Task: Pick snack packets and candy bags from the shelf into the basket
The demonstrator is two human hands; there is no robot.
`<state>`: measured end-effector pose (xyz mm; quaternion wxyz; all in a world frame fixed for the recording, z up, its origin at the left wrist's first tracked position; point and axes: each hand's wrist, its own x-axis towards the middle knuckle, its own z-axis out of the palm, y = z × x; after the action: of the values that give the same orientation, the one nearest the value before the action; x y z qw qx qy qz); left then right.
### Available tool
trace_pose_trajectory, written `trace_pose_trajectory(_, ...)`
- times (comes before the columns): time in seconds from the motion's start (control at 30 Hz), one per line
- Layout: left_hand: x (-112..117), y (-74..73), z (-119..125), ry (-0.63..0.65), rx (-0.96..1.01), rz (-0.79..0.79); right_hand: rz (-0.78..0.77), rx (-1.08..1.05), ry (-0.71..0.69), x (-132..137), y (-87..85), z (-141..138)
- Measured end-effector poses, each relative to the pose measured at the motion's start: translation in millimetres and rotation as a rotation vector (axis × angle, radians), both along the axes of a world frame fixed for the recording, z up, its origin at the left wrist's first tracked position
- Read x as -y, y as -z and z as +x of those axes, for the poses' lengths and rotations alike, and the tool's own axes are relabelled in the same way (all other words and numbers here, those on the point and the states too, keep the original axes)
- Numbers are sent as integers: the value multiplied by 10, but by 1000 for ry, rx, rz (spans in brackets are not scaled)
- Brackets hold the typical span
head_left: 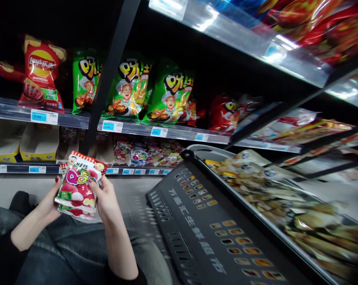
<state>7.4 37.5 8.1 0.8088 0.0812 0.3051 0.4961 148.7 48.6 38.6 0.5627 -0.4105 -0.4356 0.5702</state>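
Observation:
Between my two hands is a small stack of gummy candy bags (79,186), red and white with "QQ" lettering and lychee pictures. My left hand (50,202) grips the stack's left edge, its thumb at the side. On the right edge my right hand (104,194) closes, with the thumb pressed on the front. The bags are held above my lap, in front of the lowest shelf. How many bags are stacked I cannot make out. Similar small candy bags (139,153) lie on that shelf, just beyond my hands.
A dark shopping basket (190,221) full of packaged snacks (264,186) stands at my right. Green chip bags (127,89) and a red Lay's bag (42,75) stand on the middle shelf. Yellow-and-white open boxes (39,144) sit lower left. A dark post (107,67) rises between the shelf sections.

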Motion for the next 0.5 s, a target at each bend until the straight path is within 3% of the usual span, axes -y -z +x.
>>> trace_pose_trajectory(0.13,-34,-16,2,-60,-174,-2,-97,-286,15,-3,-61,9)
trace_pose_trajectory(0.37,-123,-50,-114,-160,-273,29,-31,-207,306,-31,-189,358)
trace_pose_trajectory(0.5,-139,-50,-165,-150,-248,53,-110,-200,286,-31,-205,389)
